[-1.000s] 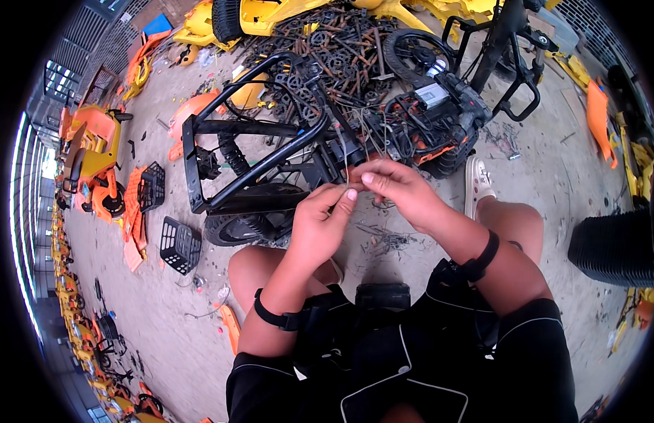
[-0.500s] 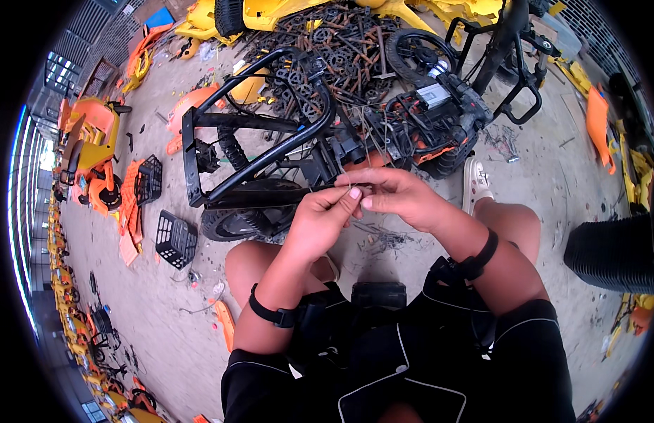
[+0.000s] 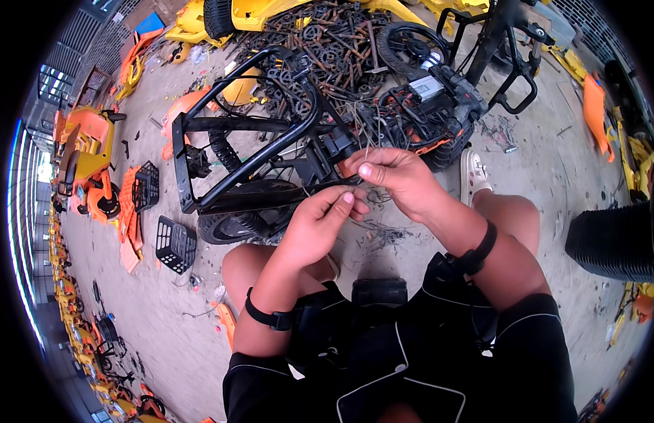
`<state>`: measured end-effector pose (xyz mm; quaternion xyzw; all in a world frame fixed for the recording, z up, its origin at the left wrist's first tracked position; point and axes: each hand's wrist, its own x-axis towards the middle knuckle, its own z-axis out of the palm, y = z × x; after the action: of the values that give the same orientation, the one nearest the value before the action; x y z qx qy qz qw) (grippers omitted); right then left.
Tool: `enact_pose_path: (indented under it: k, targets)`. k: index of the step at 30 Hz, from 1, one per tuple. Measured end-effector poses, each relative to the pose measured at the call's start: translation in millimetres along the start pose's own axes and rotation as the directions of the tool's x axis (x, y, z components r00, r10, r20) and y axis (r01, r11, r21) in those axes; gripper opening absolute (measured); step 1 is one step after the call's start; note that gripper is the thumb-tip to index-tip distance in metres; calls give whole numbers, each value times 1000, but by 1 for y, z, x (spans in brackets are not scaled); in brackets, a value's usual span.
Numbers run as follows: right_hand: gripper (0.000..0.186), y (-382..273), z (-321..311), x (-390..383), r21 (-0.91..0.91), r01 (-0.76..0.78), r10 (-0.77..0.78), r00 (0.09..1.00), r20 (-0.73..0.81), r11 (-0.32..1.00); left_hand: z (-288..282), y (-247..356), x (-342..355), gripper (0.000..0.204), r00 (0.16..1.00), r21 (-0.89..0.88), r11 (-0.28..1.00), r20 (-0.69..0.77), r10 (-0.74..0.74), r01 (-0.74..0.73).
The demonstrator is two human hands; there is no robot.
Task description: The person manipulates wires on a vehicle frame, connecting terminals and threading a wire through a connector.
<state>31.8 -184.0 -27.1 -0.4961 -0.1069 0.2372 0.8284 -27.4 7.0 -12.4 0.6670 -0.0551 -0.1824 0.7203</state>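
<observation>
My left hand (image 3: 334, 218) is closed, thumb against its fingertips, pinching what looks like a thin wire, mostly hidden by the fingers. My right hand (image 3: 394, 180) is above and right of it, thumb and forefinger pinched on a thin wire (image 3: 369, 130) leading up into the scooter's wiring. Just beyond both hands lies the dismantled black tubular frame (image 3: 262, 154), with a rear wheel (image 3: 217, 229) beneath it. To its right, a dark battery and wiring assembly (image 3: 404, 120) carries a silver box (image 3: 425, 87) and orange bits.
A heap of rusty metal parts (image 3: 320, 53) lies behind the frame. Black crates (image 3: 175, 245), yellow-orange scooter bodies (image 3: 94, 144) and panels (image 3: 596, 113) surround me. A stack of black ribbed pieces (image 3: 612, 243) stands at right. Small metal scraps (image 3: 383, 236) litter the floor.
My hands, together half a second ago, have drawn apart: the right one has risen toward the frame, the left one stays slightly lower.
</observation>
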Motion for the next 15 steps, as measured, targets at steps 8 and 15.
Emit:
enact_pose_path:
  k: [8,15]
  targets:
    - [11,3,2,-2,25,8,-5,996,-84,1000,3,4,0,23,999,128,992,-49,-18,25]
    - [17,8,2,-2,58,0,5,997,-82,998,6,5,1,23,998,128,990,-45,-44,50]
